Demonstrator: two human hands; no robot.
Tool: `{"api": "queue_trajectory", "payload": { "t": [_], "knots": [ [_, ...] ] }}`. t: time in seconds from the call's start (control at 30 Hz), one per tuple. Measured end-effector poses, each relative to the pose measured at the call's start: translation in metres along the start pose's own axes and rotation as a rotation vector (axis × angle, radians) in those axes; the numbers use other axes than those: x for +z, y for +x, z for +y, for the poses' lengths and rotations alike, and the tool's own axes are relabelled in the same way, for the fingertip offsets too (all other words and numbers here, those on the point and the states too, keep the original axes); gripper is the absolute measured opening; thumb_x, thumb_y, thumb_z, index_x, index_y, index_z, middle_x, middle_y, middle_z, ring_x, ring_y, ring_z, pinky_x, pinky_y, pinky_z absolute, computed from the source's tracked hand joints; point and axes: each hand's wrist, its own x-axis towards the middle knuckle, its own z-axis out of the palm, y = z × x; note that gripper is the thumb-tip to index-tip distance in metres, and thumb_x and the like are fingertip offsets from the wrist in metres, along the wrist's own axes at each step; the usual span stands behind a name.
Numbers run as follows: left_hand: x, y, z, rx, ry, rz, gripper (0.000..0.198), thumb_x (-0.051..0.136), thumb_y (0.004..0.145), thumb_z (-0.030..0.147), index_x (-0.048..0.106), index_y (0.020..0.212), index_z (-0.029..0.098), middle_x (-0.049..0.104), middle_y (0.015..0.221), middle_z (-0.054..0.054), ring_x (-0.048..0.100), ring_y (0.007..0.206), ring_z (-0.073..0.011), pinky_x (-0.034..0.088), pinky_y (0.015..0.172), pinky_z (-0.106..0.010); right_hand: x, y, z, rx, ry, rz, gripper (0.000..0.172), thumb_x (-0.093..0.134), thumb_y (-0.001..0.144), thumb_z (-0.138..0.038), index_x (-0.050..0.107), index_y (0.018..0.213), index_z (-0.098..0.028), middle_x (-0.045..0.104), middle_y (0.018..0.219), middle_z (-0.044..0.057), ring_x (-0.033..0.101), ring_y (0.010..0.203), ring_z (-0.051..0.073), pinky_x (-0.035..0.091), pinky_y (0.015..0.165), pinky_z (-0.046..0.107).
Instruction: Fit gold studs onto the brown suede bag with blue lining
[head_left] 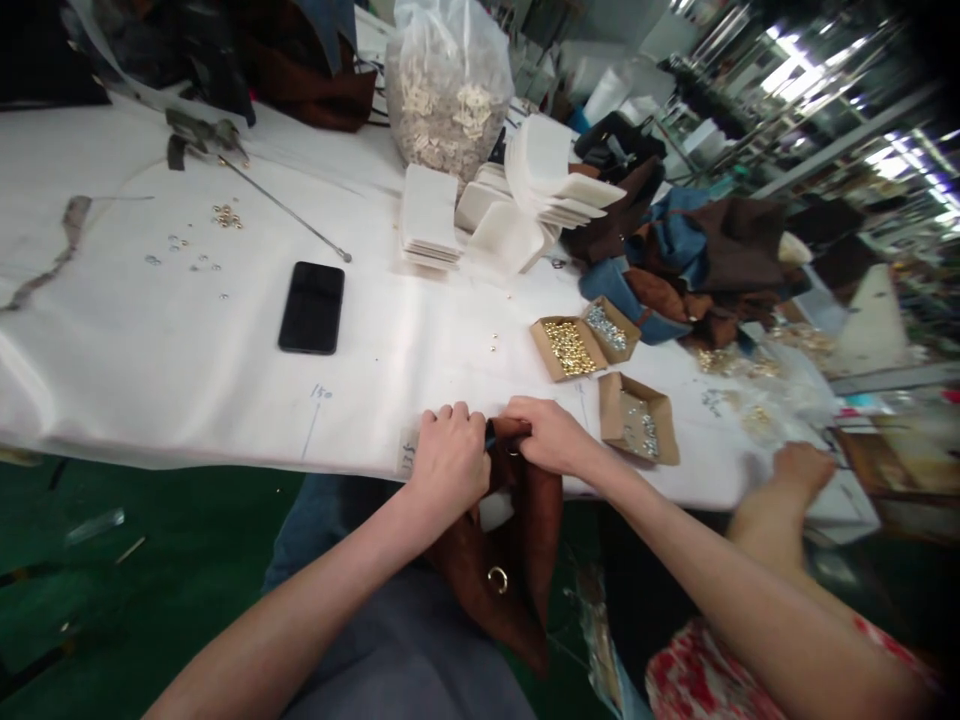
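At the table's front edge, my left hand (450, 455) is closed round the upper edge of a brown suede-like piece (540, 535), which looks like part of a bag. My right hand (551, 435) pinches the same piece a little to the right, its thumb and fingers pressed together. The brown piece hangs between the table and my lap, with a gold-coloured ring (497, 580) showing low on it. A dark blue edge shows between my hands. My fingers cover most of what they grip.
Small cardboard boxes of gold rivets (568, 348) and silver rivets (640, 425) stand to the right. Further left lies a black phone (311, 308). Stacked white pads (430, 215) and a plastic bag (450, 85) stand behind. Another person's hand (804, 470) rests at the right.
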Motion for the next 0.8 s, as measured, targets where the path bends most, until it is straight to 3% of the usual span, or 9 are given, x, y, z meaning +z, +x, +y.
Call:
{"api": "queue_trajectory", "payload": {
  "t": [0.37,0.53,0.8],
  "knots": [
    [0.015,0.005,-0.029,0.06,-0.157,0.095,0.013,0.077,0.102,0.029,0.066,0.106,0.023,0.069,0.11,-0.007,0.065,0.104,-0.0325,0.052,0.094,-0.054,0.0,0.02,0.026,0.044,0.187,-0.042,0.039,0.067,0.074,-0.007,0.085,0.102,-0.027,0.077,0.107,0.001,0.071,0.1,0.023,0.048,0.086,0.034],
    [0.017,0.006,-0.034,0.118,-0.241,0.062,0.024,0.072,0.113,0.044,0.065,0.118,0.021,0.067,0.114,-0.009,0.063,0.106,-0.0341,0.052,0.094,-0.055,-0.002,0.024,0.028,0.077,0.294,-0.074,0.045,0.063,0.073,0.0,0.084,0.101,-0.027,0.075,0.107,0.0,0.069,0.101,0.022,0.048,0.086,0.033],
    [0.02,0.011,-0.036,0.124,-0.314,0.046,0.039,0.074,0.114,0.054,0.064,0.127,0.019,0.068,0.117,-0.009,0.062,0.106,-0.0343,0.051,0.091,-0.056,-0.005,0.03,0.028,0.114,0.334,-0.11,0.057,0.057,0.066,0.011,0.081,0.103,-0.025,0.072,0.109,0.001,0.068,0.109,0.023,0.048,0.092,0.034]
  ]
}}
